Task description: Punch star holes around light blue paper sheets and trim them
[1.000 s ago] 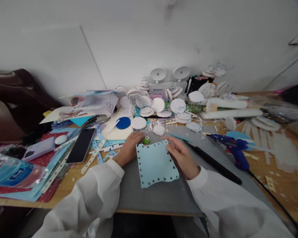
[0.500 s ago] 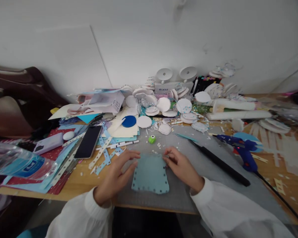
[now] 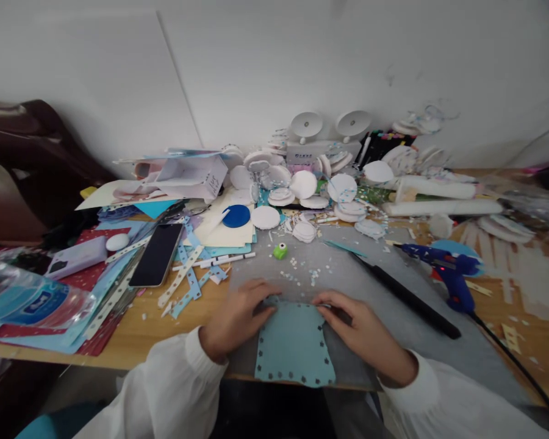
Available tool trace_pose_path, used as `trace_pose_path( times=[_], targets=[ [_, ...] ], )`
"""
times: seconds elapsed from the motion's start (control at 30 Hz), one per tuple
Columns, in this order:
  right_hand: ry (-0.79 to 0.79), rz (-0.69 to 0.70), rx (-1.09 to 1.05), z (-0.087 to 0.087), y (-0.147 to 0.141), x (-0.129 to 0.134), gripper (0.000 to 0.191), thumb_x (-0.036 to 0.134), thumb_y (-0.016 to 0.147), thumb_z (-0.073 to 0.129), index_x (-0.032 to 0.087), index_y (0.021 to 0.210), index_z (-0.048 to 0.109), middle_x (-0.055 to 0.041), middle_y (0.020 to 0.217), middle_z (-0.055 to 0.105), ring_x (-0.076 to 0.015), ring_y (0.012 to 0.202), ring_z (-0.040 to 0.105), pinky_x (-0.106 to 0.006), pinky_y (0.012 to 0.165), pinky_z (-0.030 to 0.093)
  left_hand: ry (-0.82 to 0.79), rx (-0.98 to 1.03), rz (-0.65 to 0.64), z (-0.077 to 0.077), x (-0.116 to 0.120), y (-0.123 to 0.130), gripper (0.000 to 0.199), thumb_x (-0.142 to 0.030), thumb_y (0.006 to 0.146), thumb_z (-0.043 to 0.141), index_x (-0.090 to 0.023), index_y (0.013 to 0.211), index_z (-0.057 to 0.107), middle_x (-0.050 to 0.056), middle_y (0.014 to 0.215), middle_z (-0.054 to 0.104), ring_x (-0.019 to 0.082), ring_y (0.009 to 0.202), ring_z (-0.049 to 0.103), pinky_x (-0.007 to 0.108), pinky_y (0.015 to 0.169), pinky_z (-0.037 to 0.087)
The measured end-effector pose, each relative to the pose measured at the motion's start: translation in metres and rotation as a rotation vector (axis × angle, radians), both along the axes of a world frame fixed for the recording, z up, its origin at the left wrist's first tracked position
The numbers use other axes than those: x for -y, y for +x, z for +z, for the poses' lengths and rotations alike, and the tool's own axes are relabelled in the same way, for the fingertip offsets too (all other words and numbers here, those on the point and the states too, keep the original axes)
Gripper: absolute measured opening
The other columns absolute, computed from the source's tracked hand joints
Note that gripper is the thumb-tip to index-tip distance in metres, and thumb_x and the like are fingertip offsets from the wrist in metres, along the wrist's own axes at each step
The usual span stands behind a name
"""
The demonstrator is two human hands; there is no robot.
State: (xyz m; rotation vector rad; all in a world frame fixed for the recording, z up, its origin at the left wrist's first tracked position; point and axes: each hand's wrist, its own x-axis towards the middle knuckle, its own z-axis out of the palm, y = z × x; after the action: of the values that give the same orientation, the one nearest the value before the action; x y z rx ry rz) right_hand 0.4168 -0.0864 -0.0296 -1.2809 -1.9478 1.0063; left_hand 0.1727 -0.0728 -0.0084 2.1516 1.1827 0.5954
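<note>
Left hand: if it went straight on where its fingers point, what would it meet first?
The left hand is at a corner of the blue sheet; along its far edge, the right hand likely comes first, though depth is unclear.

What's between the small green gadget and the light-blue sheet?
Small pale bits, scattered on the grey mat between the green gadget and the light-blue sheet. Shows in the head view.
</note>
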Motion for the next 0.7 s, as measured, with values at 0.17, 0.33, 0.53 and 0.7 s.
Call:
trace_pose_path(
  times=[0.17,0.33,0.53,0.7],
  targets=[
    [0.104,0.039,0.121,-0.003,-0.001,-0.002,0.016,0.019,0.085,0.055,0.021,0.099,0.061,-0.0044,0.095,0.065,-0.0186,0.084,0.06,-0.032,0.074,0.05,-0.01,-0.038,-0.081,-0.003,-0.005,0.005,0.022,-0.01,0.085,0.051,-0.019,0.1,0.064,0.004,0.094,0.064,0.018,0.092,0.059,0.028,0.083,0.047],
    [0.227,0.168,0.18,-0.006,-0.005,-0.005,0.016,0.015,0.088,0.052,0.02,0.099,0.063,-0.0046,0.09,0.063,-0.0186,0.088,0.057,-0.033,0.079,0.048,0.069,-0.107,-0.134,-0.007,-0.003,0.001,0.022,-0.01,0.088,0.048,-0.02,0.097,0.065,0.004,0.095,0.063,0.016,0.092,0.057,0.027,0.082,0.046],
    [0.525,0.276,0.36,-0.008,-0.003,-0.002,0.026,0.012,0.091,0.042,0.016,0.094,0.067,-0.007,0.079,0.061,-0.0202,0.077,0.053,-0.034,0.068,0.047,0.282,-0.204,-0.211,-0.01,0.004,-0.001,0.023,-0.01,0.09,0.046,-0.02,0.092,0.066,0.003,0.087,0.061,0.015,0.082,0.055,0.025,0.073,0.045],
    [0.688,0.258,0.4,-0.013,0.0,0.002,0.034,0.013,0.094,0.034,0.014,0.102,0.067,-0.0096,0.086,0.065,-0.021,0.083,0.054,-0.034,0.069,0.047,0.398,-0.363,-0.246,-0.011,0.01,0.001,0.015,-0.016,0.09,0.051,-0.02,0.093,0.065,0.003,0.082,0.058,0.017,0.076,0.051,0.029,0.067,0.043]
  ],
)
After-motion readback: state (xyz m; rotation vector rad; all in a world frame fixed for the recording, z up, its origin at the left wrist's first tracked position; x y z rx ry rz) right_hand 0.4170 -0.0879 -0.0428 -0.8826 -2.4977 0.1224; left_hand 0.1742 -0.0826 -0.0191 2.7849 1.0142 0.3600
